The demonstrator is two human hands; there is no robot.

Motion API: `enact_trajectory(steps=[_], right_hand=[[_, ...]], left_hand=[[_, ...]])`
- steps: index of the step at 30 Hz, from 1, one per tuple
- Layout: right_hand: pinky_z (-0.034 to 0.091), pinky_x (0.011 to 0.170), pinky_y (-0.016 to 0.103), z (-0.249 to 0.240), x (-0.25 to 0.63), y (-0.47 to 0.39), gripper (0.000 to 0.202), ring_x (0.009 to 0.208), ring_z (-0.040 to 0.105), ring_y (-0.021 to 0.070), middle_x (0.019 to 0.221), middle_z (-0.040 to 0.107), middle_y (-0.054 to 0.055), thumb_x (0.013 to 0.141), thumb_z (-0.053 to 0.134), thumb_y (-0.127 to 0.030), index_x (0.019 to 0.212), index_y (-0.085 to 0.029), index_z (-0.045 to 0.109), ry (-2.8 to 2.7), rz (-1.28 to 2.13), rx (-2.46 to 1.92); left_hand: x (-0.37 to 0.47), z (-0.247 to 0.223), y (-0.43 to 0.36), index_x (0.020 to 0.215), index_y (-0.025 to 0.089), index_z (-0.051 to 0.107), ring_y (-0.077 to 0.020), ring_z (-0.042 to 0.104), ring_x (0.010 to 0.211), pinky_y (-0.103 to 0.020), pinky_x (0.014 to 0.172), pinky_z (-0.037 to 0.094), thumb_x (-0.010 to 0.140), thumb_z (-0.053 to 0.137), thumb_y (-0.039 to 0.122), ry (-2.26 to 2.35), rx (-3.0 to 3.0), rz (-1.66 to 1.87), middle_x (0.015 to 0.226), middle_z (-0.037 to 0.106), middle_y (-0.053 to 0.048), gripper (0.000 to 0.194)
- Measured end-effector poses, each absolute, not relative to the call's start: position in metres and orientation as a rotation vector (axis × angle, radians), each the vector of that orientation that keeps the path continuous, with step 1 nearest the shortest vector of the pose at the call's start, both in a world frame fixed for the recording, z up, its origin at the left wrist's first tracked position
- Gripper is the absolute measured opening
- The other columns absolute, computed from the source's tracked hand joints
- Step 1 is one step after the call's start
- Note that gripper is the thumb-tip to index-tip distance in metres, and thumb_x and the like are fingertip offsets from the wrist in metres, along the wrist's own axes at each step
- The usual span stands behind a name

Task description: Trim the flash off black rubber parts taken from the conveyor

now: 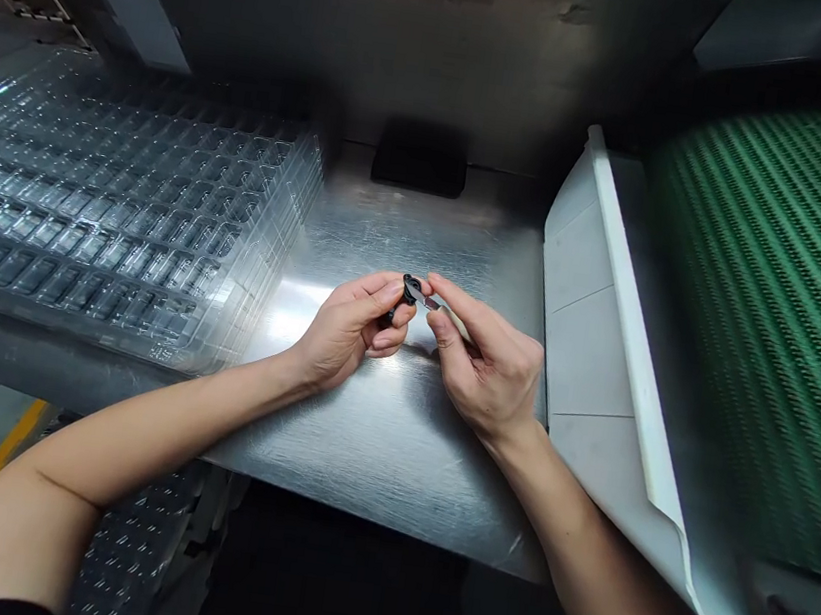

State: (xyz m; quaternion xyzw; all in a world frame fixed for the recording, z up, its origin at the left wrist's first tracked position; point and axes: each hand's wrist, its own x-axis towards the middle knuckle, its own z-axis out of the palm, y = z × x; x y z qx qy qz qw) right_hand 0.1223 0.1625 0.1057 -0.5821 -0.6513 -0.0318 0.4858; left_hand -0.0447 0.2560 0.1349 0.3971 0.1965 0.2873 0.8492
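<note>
Above the middle of a bare metal worktop (361, 452), my left hand (347, 329) pinches a small black part (411, 285) with a rounded top between thumb and fingers. My right hand (490, 363) is closed on a slim knife (427, 300), its thumb and forefinger near the pointed metal blade. The blade's tip reaches the black part's face; whether it cuts into it I cannot tell. Most of the knife's handle is hidden in my right palm. My fingers cover the lower portion of the black part.
Stacked clear plastic trays (128, 210) with many pockets occupy the left. A black rectangular object (420, 170) lies at the back wall. To the right, a white panel (593, 352) stands along the worktop's side, with a green textured conveyor belt (797, 298) beyond it.
</note>
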Motion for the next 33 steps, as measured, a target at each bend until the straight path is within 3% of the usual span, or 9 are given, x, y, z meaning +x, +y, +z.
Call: enact_trajectory(steps=[11, 19, 23, 26, 29, 33], right_hand=[[0.057, 0.077, 0.034, 0.1061, 0.122, 0.1628, 0.034, 0.083, 0.077, 0.019, 0.124, 0.081, 0.004, 0.114, 0.065, -0.024, 0.147, -0.027, 0.073, -1.586, -0.082, -1.41], [0.058, 0.079, 0.034, 0.1069, 0.1211, 0.1634, 0.033, 0.089, 0.078, 0.0206, 0.125, 0.081, 0.003, 0.115, 0.062, -0.027, 0.146, -0.03, 0.073, -1.563, -0.051, -1.44], [0.055, 0.071, 0.034, 0.1066, 0.1197, 0.1629, 0.036, 0.073, 0.07, 0.0185, 0.103, 0.08, 0.003, 0.114, 0.063, -0.032, 0.149, -0.028, 0.069, -1.469, 0.032, -1.481], [0.051, 0.065, 0.034, 0.1071, 0.1192, 0.1623, 0.039, 0.061, 0.057, 0.017, 0.084, 0.071, -0.001, 0.113, 0.064, -0.034, 0.152, -0.026, 0.065, -1.394, 0.061, -1.466], [0.051, 0.066, 0.035, 0.1066, 0.1198, 0.1625, 0.039, 0.059, 0.053, 0.0175, 0.08, 0.068, -0.001, 0.113, 0.063, -0.035, 0.151, -0.026, 0.065, -1.336, 0.107, -1.464], [0.051, 0.067, 0.035, 0.1038, 0.1209, 0.1636, 0.039, 0.065, 0.058, 0.0183, 0.083, 0.069, -0.001, 0.111, 0.066, -0.039, 0.148, -0.025, 0.068, -1.301, 0.185, -1.456]], left_hand=[[-0.0434, 0.1326, 0.2552, 0.094, 0.014, 0.067, -0.0048, 0.042, 0.053, -0.019, 0.047, 0.024, 0.094, 0.082, 0.042, 0.398, 0.868, 0.638, 0.078, 0.054, 0.001, 0.031], [-0.0436, 0.1308, 0.2565, 0.107, 0.015, 0.073, -0.0049, 0.039, 0.052, -0.02, 0.048, 0.022, 0.095, 0.081, 0.042, 0.435, 0.89, 0.638, 0.075, 0.052, 0.003, 0.031], [-0.0443, 0.1301, 0.2583, 0.114, 0.015, 0.075, -0.0042, 0.037, 0.052, -0.019, 0.048, 0.021, 0.098, 0.078, 0.041, 0.427, 0.895, 0.648, 0.075, 0.048, 0.004, 0.031], [-0.0442, 0.1291, 0.2591, 0.116, 0.015, 0.075, -0.0037, 0.036, 0.052, -0.019, 0.047, 0.019, 0.099, 0.078, 0.04, 0.423, 0.876, 0.642, 0.075, 0.048, 0.004, 0.031], [-0.044, 0.1287, 0.2589, 0.118, 0.014, 0.076, -0.0037, 0.035, 0.05, -0.019, 0.046, 0.019, 0.097, 0.08, 0.041, 0.433, 0.859, 0.62, 0.073, 0.048, 0.004, 0.035], [-0.0443, 0.1282, 0.2575, 0.117, 0.016, 0.076, -0.0036, 0.034, 0.049, -0.018, 0.046, 0.018, 0.096, 0.081, 0.042, 0.437, 0.864, 0.613, 0.073, 0.048, 0.005, 0.034]])
